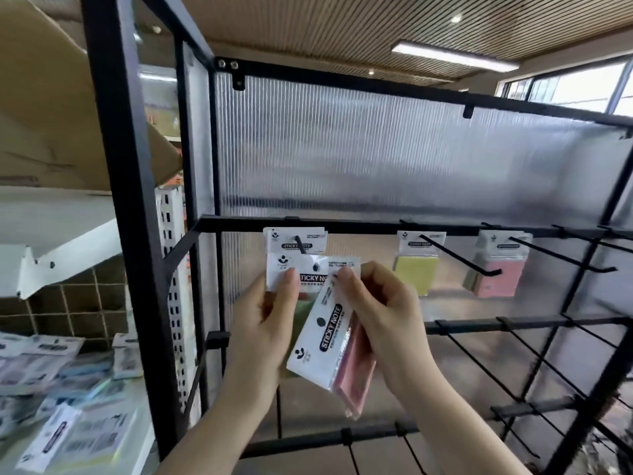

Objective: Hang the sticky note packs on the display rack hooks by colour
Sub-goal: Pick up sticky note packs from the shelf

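Note:
My left hand pinches the white header of a green sticky note pack, held up at the leftmost hook of the black rack. Another pack hangs on that hook behind it. My right hand touches the same header with its fingertips and grips a pink pack, tilted, below it. A yellow pack hangs on the second hook and a pink pack on the third.
Lower rails carry several bare black hooks. A ribbed translucent panel backs the rack. At lower left several more packs lie in a pile. A white shelf and a cardboard box stand at left.

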Motion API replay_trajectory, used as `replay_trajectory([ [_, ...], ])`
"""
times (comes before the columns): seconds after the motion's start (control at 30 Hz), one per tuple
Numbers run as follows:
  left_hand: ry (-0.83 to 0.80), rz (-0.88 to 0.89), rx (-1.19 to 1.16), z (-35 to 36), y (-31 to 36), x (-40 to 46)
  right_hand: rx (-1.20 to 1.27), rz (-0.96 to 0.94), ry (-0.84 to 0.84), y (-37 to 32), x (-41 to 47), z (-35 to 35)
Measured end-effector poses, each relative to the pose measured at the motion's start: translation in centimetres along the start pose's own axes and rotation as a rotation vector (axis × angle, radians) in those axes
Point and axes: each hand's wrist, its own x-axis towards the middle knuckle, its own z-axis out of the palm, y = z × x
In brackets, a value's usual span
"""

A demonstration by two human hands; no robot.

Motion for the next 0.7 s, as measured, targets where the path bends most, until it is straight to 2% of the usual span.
replay_trajectory([
  [0.27, 0.158, -0.042, 0.004, 0.5, -1.3, 1.1, -0.036, -0.026, -0.078, 2.1, 2.2, -0.2],
  [0.4, 0.234, -0.009, 0.060, 0.7, -2.6, 1.7, -0.044, -0.025, -0.079, 3.1, 3.1, -0.2],
  [0.6, 0.382, 0.113, 0.297, 0.2, -4.7, 3.0, -0.009, 0.055, -0.050, 5.1, 4.5, -0.1],
  [0.7, 0.456, 0.110, 0.363, 0.3, -5.7, 4.0, -0.020, 0.085, -0.049, 6.1, 5.5, -0.2],
])
